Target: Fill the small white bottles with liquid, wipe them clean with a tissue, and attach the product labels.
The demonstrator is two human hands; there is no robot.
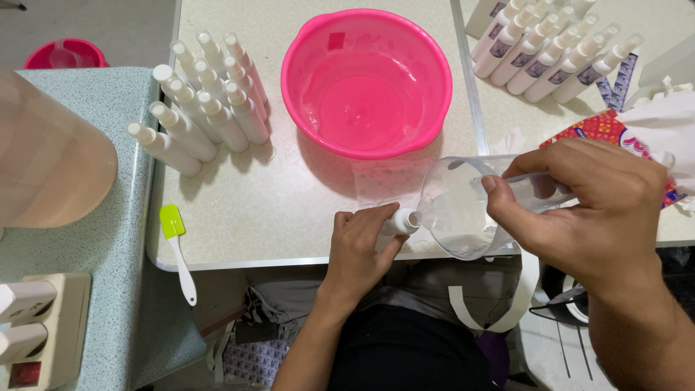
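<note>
My left hand (360, 246) grips a small white bottle (399, 221) at the table's front edge, its open neck pointing right. My right hand (586, 206) holds a clear plastic measuring jug (460, 210) by its handle, tilted so its spout meets the bottle's neck. A little whitish liquid lies in the jug's lower side. Just behind the jug stands a pink plastic basin (365, 80) with a thin film of liquid at the bottom.
A cluster of white bottles (206, 101) stands at the left of the table, and a row of labelled white bottles (550, 51) lies at the back right. A green-and-white spatula (176, 246) hangs over the front edge. Power strip (36, 326) at lower left; patterned packet (604, 127) at right.
</note>
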